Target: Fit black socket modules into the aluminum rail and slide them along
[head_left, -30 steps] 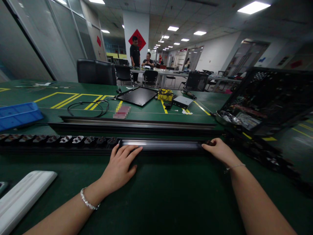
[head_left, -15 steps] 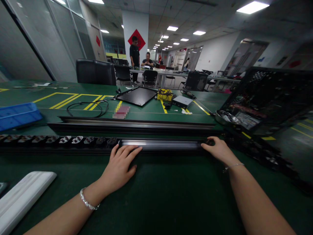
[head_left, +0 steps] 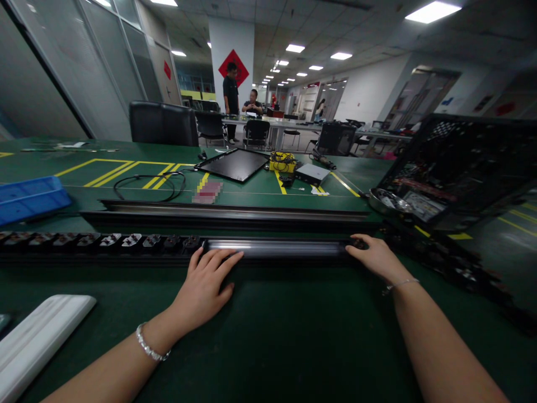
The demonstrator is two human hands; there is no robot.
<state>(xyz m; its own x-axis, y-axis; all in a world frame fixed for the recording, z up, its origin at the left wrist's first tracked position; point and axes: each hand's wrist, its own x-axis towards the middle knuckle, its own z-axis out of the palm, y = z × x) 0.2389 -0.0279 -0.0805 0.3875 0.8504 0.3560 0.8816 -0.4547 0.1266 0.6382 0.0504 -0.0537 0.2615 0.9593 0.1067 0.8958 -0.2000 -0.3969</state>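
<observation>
A long black rail [head_left: 277, 249] lies across the green table, its left part filled with a row of socket modules [head_left: 131, 240]. My left hand [head_left: 207, 285] rests with spread fingers on the rail's near edge, just right of the last module in the row. At the rail's right part, my right hand [head_left: 371, 254] has thumb and forefinger around a small dark module [head_left: 358, 243], partly hidden by the fingers. Bare, shiny channel shows between the two hands. Behind it lie more black rails [head_left: 235, 215], parallel to the first.
A blue tray [head_left: 33, 198] and a white slab [head_left: 46, 336] are at the left. Dark modules [head_left: 461, 268] trail along the right, near a metal bowl [head_left: 390, 201] and a large open black case [head_left: 470, 162]. A dark panel [head_left: 235, 164] lies farther back.
</observation>
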